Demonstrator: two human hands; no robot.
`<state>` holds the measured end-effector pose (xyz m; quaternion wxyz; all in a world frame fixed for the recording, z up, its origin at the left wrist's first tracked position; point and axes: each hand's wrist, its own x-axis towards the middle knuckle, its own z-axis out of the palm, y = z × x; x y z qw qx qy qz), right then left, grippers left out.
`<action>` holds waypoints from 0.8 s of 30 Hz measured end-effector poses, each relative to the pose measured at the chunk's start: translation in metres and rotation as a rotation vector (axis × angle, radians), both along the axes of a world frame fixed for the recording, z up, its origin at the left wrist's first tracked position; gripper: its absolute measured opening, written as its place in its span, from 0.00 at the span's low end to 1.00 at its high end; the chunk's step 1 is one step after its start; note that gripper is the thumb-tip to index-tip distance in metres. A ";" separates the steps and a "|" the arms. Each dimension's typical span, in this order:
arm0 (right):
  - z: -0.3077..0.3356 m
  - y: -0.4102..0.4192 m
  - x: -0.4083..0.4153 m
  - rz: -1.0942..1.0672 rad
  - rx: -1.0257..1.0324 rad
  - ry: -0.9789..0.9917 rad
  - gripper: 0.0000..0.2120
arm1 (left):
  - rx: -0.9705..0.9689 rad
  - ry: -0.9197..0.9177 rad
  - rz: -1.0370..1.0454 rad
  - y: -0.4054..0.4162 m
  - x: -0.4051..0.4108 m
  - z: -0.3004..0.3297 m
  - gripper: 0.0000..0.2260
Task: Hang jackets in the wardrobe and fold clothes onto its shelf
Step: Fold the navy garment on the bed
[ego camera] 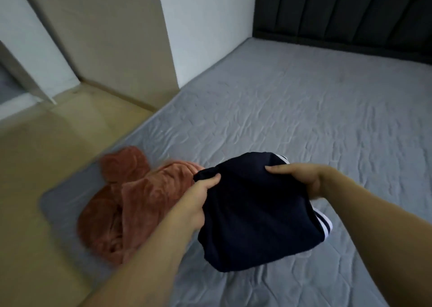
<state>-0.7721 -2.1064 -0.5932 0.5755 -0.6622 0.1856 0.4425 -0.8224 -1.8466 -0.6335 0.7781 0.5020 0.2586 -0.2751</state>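
In the head view, we grip the folded navy garment (252, 213) between left hand (198, 199) and right hand (301, 178), clear of the bed (304, 110), brown fleece (131, 199) beside our left; uneven pull risks unfolding it

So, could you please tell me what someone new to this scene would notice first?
The eye lands first on the folded navy garment with white stripes, held above the grey bed near the centre by both hands: the left hand grips its left edge, the right hand its upper right edge. Next comes the rust-brown fleece garment, crumpled at the bed's near left corner.
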 end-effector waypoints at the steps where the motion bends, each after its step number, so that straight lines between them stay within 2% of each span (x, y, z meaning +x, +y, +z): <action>1: 0.044 0.022 0.001 0.001 0.026 -0.021 0.29 | 0.007 -0.011 0.029 0.021 0.000 0.044 0.17; 5: 0.210 0.115 0.002 -0.021 0.115 -0.102 0.29 | 0.126 -0.055 0.153 0.106 -0.008 0.218 0.30; 8: 0.312 0.184 -0.005 -0.001 0.147 -0.141 0.31 | 0.231 -0.103 0.264 0.167 -0.017 0.329 0.32; 11: 0.387 0.245 -0.011 0.063 0.181 -0.180 0.32 | 0.342 -0.123 0.368 0.221 -0.031 0.411 0.32; 18: 0.488 0.380 -0.011 0.225 0.317 -0.262 0.29 | 0.517 -0.230 0.574 0.347 -0.079 0.522 0.25; 22: 0.525 0.488 0.001 0.290 0.347 -0.272 0.31 | 0.597 -0.267 0.686 0.442 -0.080 0.568 0.21; 24: 0.539 0.554 0.015 0.300 0.366 -0.311 0.32 | 0.620 -0.300 0.731 0.499 -0.073 0.584 0.23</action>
